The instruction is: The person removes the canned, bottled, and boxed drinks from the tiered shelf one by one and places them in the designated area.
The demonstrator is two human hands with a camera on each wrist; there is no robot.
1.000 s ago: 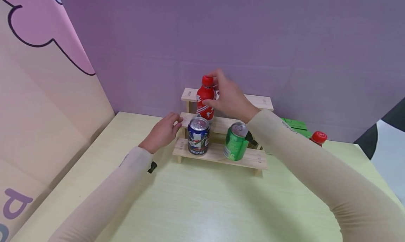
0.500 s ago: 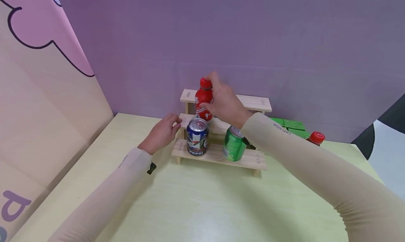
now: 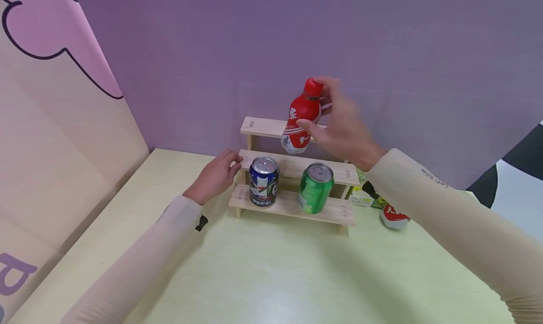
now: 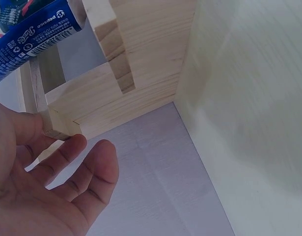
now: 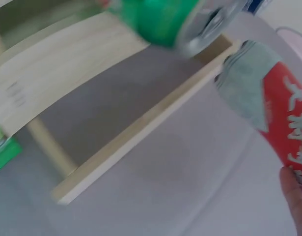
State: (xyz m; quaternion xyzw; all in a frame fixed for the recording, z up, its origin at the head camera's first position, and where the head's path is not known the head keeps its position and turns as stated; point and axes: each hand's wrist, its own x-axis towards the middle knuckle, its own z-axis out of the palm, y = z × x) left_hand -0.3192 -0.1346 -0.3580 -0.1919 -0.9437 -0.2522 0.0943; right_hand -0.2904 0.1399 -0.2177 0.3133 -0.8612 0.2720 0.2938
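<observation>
My right hand (image 3: 345, 124) holds a red bottle (image 3: 302, 114) with a red cap. The bottle is tilted and raised in front of the top step of a three-step wooden rack (image 3: 297, 165); its lower part also shows at the right edge of the right wrist view. My left hand (image 3: 216, 175) is at the left end of the middle step, and in the left wrist view its thumb and fingers pinch the board's end. On the bottom step stand a blue Pepsi can (image 3: 264, 182) at left and a green can (image 3: 316, 188) towards the right.
Right of the rack, partly behind my right forearm, a second red bottle (image 3: 394, 217) stands on the table (image 3: 254, 267). A green and yellow package (image 3: 362, 192) is beside it. A purple wall panel (image 3: 191, 55) rises behind the rack.
My right hand has lifted the red bottle off the middle step, moving it up and to the right and tilting it. The left hand has stayed at the rack's left end.
</observation>
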